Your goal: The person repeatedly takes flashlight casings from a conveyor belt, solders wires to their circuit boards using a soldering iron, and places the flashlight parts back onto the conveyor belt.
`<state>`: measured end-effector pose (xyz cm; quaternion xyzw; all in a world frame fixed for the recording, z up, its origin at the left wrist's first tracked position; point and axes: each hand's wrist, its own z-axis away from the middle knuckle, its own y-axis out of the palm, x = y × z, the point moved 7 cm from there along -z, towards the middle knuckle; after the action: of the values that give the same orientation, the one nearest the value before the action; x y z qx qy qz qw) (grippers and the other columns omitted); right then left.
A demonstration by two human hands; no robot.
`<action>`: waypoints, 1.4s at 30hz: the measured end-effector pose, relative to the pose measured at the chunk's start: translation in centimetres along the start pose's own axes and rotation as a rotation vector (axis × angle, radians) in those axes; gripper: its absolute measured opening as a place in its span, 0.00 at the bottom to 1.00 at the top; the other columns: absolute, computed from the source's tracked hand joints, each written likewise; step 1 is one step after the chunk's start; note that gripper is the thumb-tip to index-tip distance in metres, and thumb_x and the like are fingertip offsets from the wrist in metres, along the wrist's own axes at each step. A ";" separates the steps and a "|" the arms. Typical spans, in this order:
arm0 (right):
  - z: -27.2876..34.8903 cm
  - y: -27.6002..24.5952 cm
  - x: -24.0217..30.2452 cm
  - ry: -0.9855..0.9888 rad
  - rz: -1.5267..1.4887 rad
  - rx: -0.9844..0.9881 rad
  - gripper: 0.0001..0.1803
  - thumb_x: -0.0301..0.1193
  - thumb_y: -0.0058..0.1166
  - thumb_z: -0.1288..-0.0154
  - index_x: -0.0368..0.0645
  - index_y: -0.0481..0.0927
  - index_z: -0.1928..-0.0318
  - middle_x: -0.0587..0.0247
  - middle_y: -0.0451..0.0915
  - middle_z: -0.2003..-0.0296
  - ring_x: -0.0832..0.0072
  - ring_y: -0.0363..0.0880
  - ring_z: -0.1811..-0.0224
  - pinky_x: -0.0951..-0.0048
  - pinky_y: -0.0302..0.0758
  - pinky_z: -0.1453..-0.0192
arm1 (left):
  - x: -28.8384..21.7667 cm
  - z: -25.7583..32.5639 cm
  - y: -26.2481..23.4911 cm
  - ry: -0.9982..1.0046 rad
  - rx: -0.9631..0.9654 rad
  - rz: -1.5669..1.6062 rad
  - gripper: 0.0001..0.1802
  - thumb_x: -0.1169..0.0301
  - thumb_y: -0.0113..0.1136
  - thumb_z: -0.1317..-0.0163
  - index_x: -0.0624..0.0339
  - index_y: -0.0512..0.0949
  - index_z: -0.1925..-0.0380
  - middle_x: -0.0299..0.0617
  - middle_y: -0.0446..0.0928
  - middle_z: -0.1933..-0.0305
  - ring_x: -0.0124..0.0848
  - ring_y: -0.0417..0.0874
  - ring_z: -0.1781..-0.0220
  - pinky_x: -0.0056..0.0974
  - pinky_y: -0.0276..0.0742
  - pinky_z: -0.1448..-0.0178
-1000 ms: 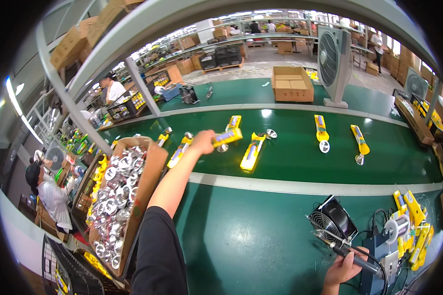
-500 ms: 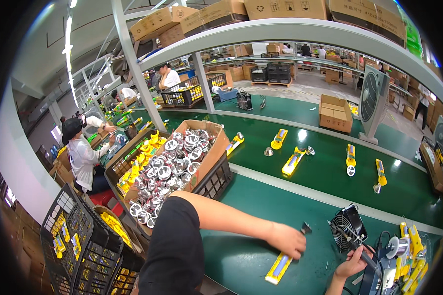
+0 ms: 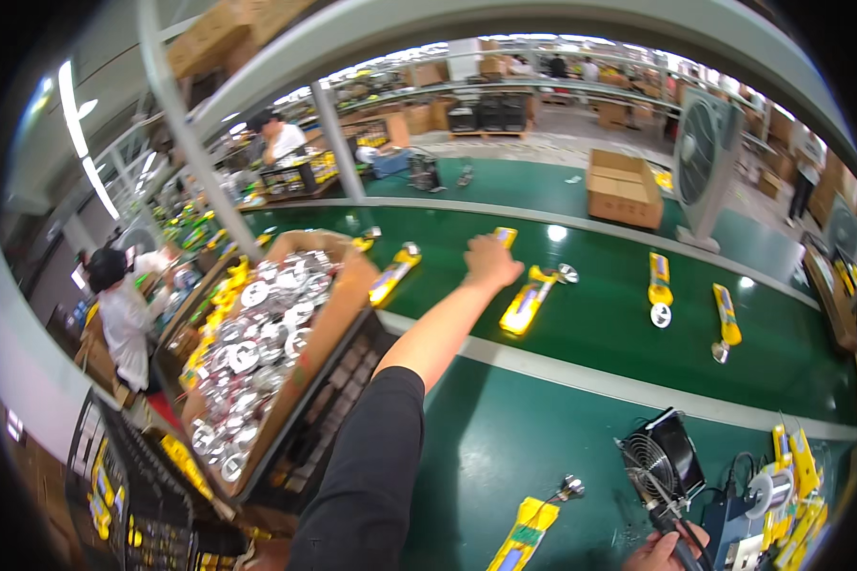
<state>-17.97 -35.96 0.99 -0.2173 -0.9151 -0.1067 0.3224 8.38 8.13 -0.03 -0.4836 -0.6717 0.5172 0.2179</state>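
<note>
My left hand [image 3: 493, 264] reaches over the green conveyor belt, fingers curled down on a yellow flashlight housing [image 3: 507, 234]; the hand covers most of that piece. At the lower right, my right hand [image 3: 662, 552] is closed around the dark handle of a soldering iron [image 3: 665, 521], in front of a small black fan [image 3: 659, 459] with a wire guard. On the green bench between my arms lies another yellow flashlight housing [image 3: 526, 535], with a silver reflector [image 3: 569, 488] joined to it by wire. The picture's lower edge cuts it off.
Several yellow housings with reflectors, such as one housing [image 3: 528, 303], lie along the belt. A carton [image 3: 357, 285] of silver reflectors stands left. A solder spool [image 3: 769, 490] and piled yellow housings [image 3: 802, 476] sit right. A co-worker [image 3: 124, 314] works at far left.
My left hand has left the housing on the bench and moved up and across to one on the belt. The view has shifted. My right hand still holds the soldering iron.
</note>
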 end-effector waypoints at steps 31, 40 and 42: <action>0.7 1.3 -3.8 0.046 -0.185 0.049 0.03 0.23 0.45 0.44 0.35 0.68 0.69 0.69 0.66 0.80 0.87 0.62 0.84 0.86 0.59 0.81 | 0.6 24.1 -9.2 1.373 0.498 -0.066 0.17 0.80 0.55 0.62 0.53 0.71 0.68 0.36 0.70 0.65 0.36 0.68 0.55 0.49 0.52 0.37; 0.8 2.2 -2.0 0.084 -0.316 0.030 0.07 0.28 0.51 0.47 0.37 0.72 0.74 0.71 0.67 0.84 0.86 0.60 0.85 0.83 0.57 0.81 | 3.8 29.1 -11.9 1.449 0.357 -0.206 0.14 0.73 0.51 0.52 0.55 0.68 0.62 0.45 0.66 0.50 0.42 0.67 0.47 0.40 0.64 0.44; 1.0 2.9 -1.9 0.135 -0.344 0.067 0.07 0.28 0.51 0.47 0.38 0.71 0.75 0.71 0.67 0.85 0.86 0.60 0.85 0.83 0.56 0.81 | 3.8 28.1 -15.0 1.170 -0.015 -0.216 0.20 0.81 0.49 0.56 0.57 0.69 0.58 0.49 0.65 0.50 0.46 0.65 0.47 0.41 0.64 0.46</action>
<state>-15.81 -33.73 -0.84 -0.0392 -0.9180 -0.1439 0.3674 -21.89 -2.10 2.35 -0.6186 -0.4891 0.1349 0.5999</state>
